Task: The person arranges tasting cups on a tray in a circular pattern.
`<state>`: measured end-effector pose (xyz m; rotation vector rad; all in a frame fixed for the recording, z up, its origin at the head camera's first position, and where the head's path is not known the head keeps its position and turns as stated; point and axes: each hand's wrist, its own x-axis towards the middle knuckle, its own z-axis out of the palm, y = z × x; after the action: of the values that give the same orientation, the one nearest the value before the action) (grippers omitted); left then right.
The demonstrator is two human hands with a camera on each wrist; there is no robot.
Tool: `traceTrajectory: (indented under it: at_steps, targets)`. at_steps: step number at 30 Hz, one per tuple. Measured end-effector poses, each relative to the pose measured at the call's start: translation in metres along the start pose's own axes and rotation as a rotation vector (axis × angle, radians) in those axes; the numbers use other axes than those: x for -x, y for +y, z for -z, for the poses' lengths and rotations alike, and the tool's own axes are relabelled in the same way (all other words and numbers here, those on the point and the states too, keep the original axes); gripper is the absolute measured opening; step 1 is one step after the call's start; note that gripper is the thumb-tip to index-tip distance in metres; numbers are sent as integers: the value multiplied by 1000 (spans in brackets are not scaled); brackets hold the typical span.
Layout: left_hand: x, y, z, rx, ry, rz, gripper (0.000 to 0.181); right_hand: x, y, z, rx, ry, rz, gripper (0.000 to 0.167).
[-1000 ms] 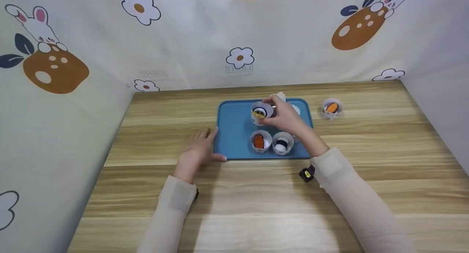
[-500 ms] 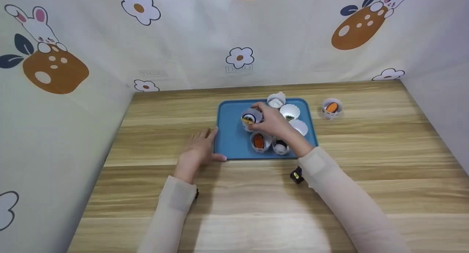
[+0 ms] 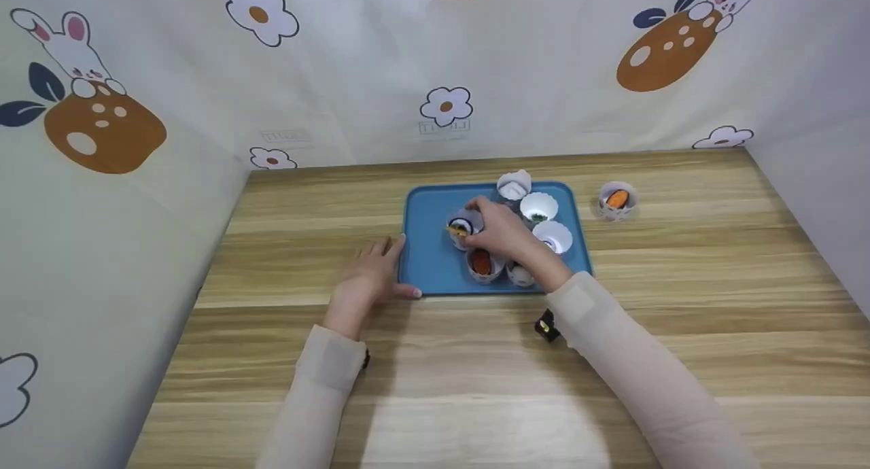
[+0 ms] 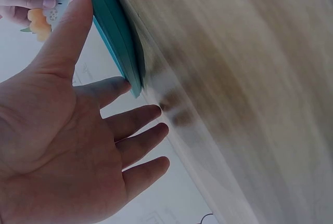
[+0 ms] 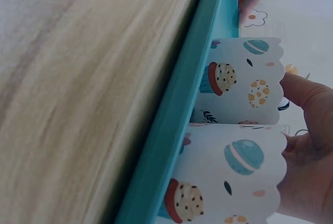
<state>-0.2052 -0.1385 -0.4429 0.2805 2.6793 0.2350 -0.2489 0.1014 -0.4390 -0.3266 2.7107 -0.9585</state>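
Note:
My right hand [image 3: 506,234] pinches the rim of a printed paper cup [image 3: 455,242] on or just above the blue tray [image 3: 428,268]; I cannot tell which. In that cup sits a white sushi piece with a dark band and a yellow topping. Directly in front stands a cup with orange-topped sushi [image 3: 481,262], and my forearm partly covers the cup beside it [image 3: 520,276]. My left hand [image 3: 367,275] lies at the tray's left edge, fingers extended, thumb at the front corner. In the left wrist view its thumb and index fingertip touch the tray rim [image 4: 117,31].
Three more paper cups, a back one [image 3: 514,185], a middle one [image 3: 538,205] and a right one [image 3: 552,234], stand along the tray's right side. Off the tray to the right, another cup [image 3: 616,202] holds orange-topped sushi. A printed cloth wall [image 3: 353,95] borders the wooden table [image 3: 462,374].
My right hand has carried the paper cup leftward and down, behind the orange-topped one. The cups on the tray's right side have come into view. My left hand stays in place.

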Motion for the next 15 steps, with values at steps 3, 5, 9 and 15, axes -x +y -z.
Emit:
traceTrajectory:
  at_steps: [3,5,9,15]
  targets:
    - [1,0,0,9,1,5,105,0,0,1,-1,-13,-5,66]
    - [2,1,0,9,-1,8,105,1,1,1,0,-26,-5,68]
    - [2,2,1,1,-4,14,106,3,2,5,0,-52,2,75]
    - [0,2,1,-18,-17,8,107,8,2,13,-52,-93,2,84]
